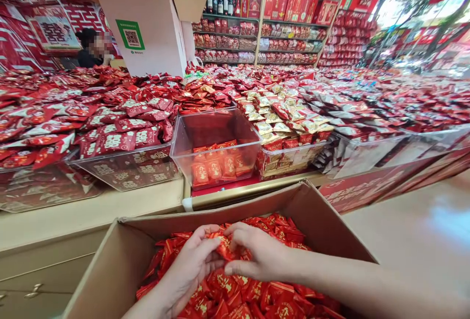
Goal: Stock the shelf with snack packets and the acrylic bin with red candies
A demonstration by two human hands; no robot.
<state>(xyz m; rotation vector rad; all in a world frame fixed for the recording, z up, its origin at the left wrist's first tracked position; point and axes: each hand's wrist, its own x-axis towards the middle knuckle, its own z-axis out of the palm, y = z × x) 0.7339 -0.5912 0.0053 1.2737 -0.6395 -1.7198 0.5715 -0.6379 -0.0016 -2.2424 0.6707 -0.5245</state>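
Both of my hands are over an open cardboard box (121,245) filled with small red candy packets (279,294) with gold lettering. My left hand (196,255) holds red candy packets (224,246) between its thumb and fingers; how many cannot be made out. Curled around the right side of these packets is my right hand (253,250), its fingertips partly hidden behind them. Just beyond the box stands a clear plastic bin (183,137), with rows of similar red packets (220,164) standing upright at its bottom.
Heaped bins of maroon packets (121,137) flank the clear bin on the left, and cream-and-red packets (282,113) on the right. A white box with a QR code (130,35) rises behind. Farther back are stocked shelves (262,20) and a person (91,49).
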